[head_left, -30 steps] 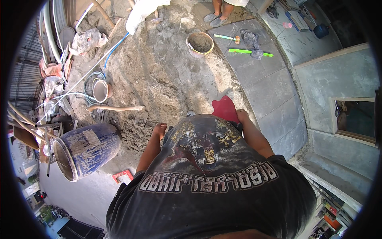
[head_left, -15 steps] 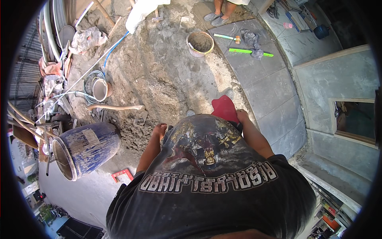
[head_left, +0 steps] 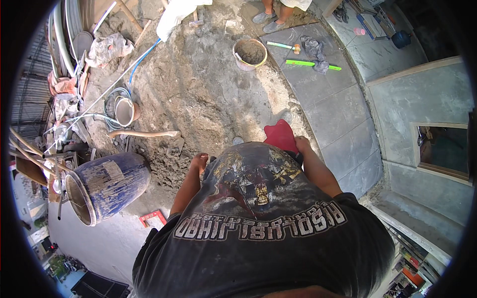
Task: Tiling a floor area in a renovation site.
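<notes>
My right hand (head_left: 301,145) grips a red cloth item (head_left: 280,136), perhaps a cap, beside my dark shirt (head_left: 258,208). My left hand (head_left: 199,161) hangs at the shirt's left side with its fingers curled; what is in them, if anything, is hidden. Below, the ground (head_left: 198,99) is rough mortar and dirt. A curved wooden handle (head_left: 144,133) lies left of my left hand, near a tipped blue barrel (head_left: 112,186). Part of my shoes (head_left: 238,141) shows past the shirt.
A mortar bucket (head_left: 249,54) stands ahead, near grey tiles (head_left: 338,139) bearing a green level (head_left: 298,63) and a mallet (head_left: 283,46). A co-worker's feet (head_left: 273,26) are at the top. Hoses, another bucket (head_left: 125,111) and debris lie left; a rendered wall (head_left: 407,94) stands right.
</notes>
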Demonstrator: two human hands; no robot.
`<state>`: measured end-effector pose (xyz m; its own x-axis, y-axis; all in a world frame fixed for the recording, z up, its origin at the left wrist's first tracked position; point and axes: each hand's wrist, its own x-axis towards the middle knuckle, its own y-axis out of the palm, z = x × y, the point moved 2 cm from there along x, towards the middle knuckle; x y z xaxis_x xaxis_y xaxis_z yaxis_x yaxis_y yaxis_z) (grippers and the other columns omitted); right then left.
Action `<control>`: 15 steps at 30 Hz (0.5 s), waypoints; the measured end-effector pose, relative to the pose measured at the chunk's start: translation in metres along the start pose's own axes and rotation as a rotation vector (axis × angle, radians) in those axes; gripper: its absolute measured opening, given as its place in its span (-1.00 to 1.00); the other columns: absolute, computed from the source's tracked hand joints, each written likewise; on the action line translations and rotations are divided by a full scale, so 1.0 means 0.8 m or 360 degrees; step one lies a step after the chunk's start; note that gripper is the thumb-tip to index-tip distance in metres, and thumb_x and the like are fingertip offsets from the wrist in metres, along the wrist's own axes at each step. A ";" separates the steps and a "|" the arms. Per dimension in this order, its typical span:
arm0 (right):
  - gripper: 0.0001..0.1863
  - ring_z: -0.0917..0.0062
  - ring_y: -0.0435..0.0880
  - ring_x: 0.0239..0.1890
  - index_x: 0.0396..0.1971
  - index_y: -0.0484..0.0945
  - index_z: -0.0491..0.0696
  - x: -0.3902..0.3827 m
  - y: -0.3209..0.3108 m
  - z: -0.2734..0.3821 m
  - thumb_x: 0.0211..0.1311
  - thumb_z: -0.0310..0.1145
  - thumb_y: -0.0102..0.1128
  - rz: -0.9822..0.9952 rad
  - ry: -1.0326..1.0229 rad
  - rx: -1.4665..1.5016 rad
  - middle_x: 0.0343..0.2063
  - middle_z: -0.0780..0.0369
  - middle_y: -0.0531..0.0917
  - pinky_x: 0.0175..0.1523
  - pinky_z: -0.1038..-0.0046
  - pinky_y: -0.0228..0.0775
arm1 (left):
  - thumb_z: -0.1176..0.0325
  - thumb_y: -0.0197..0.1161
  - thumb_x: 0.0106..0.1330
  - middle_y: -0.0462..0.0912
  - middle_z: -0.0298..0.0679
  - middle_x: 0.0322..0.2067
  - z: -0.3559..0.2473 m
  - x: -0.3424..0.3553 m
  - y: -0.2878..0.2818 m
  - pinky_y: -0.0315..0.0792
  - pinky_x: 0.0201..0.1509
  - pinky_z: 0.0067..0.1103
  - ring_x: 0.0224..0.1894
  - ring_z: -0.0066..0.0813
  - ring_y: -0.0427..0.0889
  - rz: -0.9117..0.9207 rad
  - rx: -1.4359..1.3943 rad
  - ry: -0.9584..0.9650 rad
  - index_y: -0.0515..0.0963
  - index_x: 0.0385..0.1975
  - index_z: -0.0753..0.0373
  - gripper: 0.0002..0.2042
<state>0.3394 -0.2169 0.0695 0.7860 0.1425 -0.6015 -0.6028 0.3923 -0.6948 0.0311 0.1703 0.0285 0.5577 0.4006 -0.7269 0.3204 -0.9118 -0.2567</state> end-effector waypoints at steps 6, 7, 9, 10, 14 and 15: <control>-0.57 0.24 0.38 -0.15 -0.31 0.41 -0.18 -0.006 -0.002 0.008 -0.05 -0.14 -0.20 0.0016 0.0010 0.0015 -0.25 0.00 0.43 -0.07 0.40 0.16 | 0.41 0.01 0.01 0.48 -0.31 -0.54 -0.001 0.003 -0.003 0.30 -0.44 -0.68 -0.52 -0.64 0.40 0.0108 0.0210 -0.0014 0.42 -0.35 0.34 -0.78; -0.57 0.24 0.38 -0.15 -0.31 0.41 -0.18 -0.004 -0.002 0.007 -0.06 -0.14 -0.20 0.0009 -0.0008 0.0012 -0.26 0.00 0.43 -0.07 0.39 0.17 | 0.41 0.01 0.00 0.48 -0.31 -0.54 -0.002 0.001 -0.002 0.30 -0.45 -0.67 -0.52 -0.63 0.40 0.0061 0.0111 -0.0010 0.42 -0.35 0.34 -0.78; -0.57 0.23 0.39 -0.16 -0.32 0.41 -0.18 -0.001 -0.001 0.004 -0.06 -0.14 -0.20 0.0019 -0.0008 -0.0010 -0.26 0.00 0.44 -0.07 0.39 0.17 | 0.40 0.01 -0.01 0.48 -0.31 -0.54 -0.004 -0.002 -0.001 0.30 -0.45 -0.67 -0.52 -0.63 0.40 0.0015 0.0013 -0.0008 0.42 -0.35 0.33 -0.78; -0.57 0.23 0.40 -0.17 -0.32 0.42 -0.18 0.000 0.000 0.002 -0.06 -0.14 -0.20 0.0028 -0.0009 -0.0033 -0.27 0.00 0.44 -0.08 0.39 0.17 | 0.39 0.01 -0.01 0.48 -0.30 -0.54 -0.006 -0.004 -0.002 0.31 -0.44 -0.66 -0.52 -0.62 0.41 0.0013 0.0023 0.0005 0.42 -0.35 0.33 -0.77; -0.57 0.23 0.40 -0.18 -0.34 0.42 -0.18 -0.008 -0.005 0.012 -0.06 -0.14 -0.19 0.0028 0.0054 0.0054 -0.28 0.00 0.45 -0.09 0.38 0.18 | 0.38 0.02 0.00 0.49 -0.27 -0.51 -0.012 -0.009 -0.004 0.33 -0.39 -0.63 -0.49 -0.58 0.43 -0.0062 0.0234 0.0070 0.42 -0.34 0.33 -0.77; -0.57 0.24 0.40 -0.18 -0.34 0.42 -0.18 -0.009 -0.005 0.012 -0.06 -0.14 -0.19 0.0015 0.0036 0.0041 -0.28 0.00 0.45 -0.09 0.38 0.18 | 0.38 0.02 0.00 0.49 -0.27 -0.51 -0.011 -0.009 -0.004 0.33 -0.39 -0.63 -0.49 -0.58 0.43 -0.0064 0.0233 0.0070 0.42 -0.34 0.33 -0.77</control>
<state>0.3376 -0.2106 0.0801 0.7768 0.1262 -0.6170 -0.6064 0.4143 -0.6787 0.0324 0.1711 0.0401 0.5806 0.4374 -0.6867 0.2298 -0.8972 -0.3773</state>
